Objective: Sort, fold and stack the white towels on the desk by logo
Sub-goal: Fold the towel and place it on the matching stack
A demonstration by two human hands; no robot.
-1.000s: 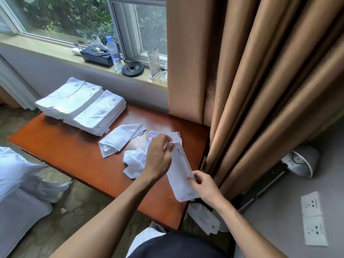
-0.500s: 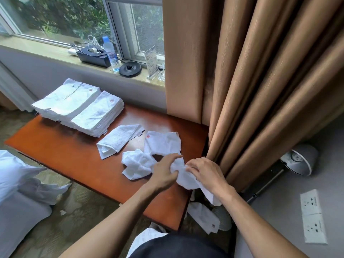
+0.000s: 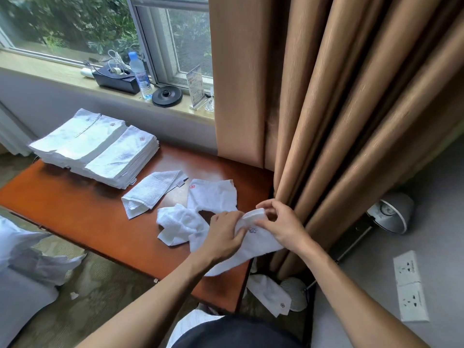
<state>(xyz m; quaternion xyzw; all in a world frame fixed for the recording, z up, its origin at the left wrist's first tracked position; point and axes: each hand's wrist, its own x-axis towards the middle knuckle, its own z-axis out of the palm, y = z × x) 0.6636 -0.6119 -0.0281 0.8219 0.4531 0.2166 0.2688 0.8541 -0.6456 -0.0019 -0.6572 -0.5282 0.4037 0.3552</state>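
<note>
Both hands hold one white towel [image 3: 253, 243] with a dark logo over the near right corner of the wooden desk [image 3: 82, 217]. My left hand [image 3: 223, 237] grips its left side; my right hand [image 3: 278, 222] pinches its top edge. Loose on the desk lie a crumpled towel [image 3: 175, 224], a flat towel with a red logo [image 3: 213, 194] and a half-folded towel [image 3: 150, 189]. Folded towel stacks [image 3: 95, 149] stand at the desk's far left.
Brown curtains [image 3: 339, 109] hang just right of the desk. On the floor under the corner lies another towel [image 3: 270, 295]. The windowsill holds a water bottle [image 3: 139, 74], a black box and a round base. White bedding [image 3: 22, 267] sits at the left.
The towel was stretched upright between my hands a second ago. Both hands have since come together low over the desk's corner and bunched it, with the dark logo now showing between them.
</note>
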